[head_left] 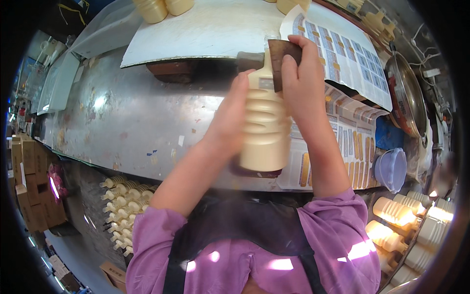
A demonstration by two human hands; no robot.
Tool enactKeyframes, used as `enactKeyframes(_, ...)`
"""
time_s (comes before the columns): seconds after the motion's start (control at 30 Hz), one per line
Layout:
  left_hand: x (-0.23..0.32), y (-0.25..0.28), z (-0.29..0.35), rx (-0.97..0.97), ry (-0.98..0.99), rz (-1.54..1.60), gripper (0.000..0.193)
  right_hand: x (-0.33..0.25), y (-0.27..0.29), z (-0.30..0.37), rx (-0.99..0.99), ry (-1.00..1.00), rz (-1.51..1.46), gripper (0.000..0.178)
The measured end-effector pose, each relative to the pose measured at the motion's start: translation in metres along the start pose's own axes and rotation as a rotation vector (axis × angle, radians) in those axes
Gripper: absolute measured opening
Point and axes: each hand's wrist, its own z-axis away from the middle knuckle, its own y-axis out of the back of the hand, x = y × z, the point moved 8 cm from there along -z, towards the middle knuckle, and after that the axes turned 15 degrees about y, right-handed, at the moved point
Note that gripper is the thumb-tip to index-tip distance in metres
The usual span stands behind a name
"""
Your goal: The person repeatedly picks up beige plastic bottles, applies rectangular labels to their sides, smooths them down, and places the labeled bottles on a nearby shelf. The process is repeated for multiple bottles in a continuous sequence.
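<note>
A cream plastic bottle (267, 122) with a ribbed body lies on its side at the table's front edge, its neck pointing away from me. My left hand (229, 110) is closed against the bottle's left side, slightly blurred. In my right hand (306, 73) is a flat brown scraper-like piece (284, 56), pinched between thumb and fingers and pressed against the bottle's shoulder, where a small grey label patch (266, 83) shows. A dark grey block (249, 60) sits beside the neck. Under the bottle's base a dark reddish support is partly visible.
Printed label sheets (350, 63) lie to the right, beside a lilac bucket (390, 170) and a large metal pan (408, 95). A white board (200, 34) spans the table's back. Several more bottles stand at the far edge and rest low on both sides (120, 206).
</note>
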Motion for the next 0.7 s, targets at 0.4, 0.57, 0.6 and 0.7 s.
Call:
enactKeyframes(0.4, 0.000, -0.003, 0.003, -0.010, -0.047, -0.022, 0.053, -0.026, -0.007, -0.010, -0.112, 0.023, 0.191, 0.037)
enactKeyframes(0.57, 0.011, 0.015, -0.015, 0.142, -0.254, -0.433, 0.050, -0.018, -0.009, -0.007, -0.131, 0.052, 0.233, 0.037)
enactKeyframes(0.6, 0.012, 0.018, -0.018, 0.154, -0.237, -0.446, 0.044, -0.014, -0.007, -0.004, -0.124, 0.056, 0.204, 0.037)
enactKeyframes(0.7, 0.021, 0.021, -0.019, 0.179, -0.221, -0.494, 0.030, -0.007, 0.001, 0.004, -0.092, 0.059, 0.144, 0.036)
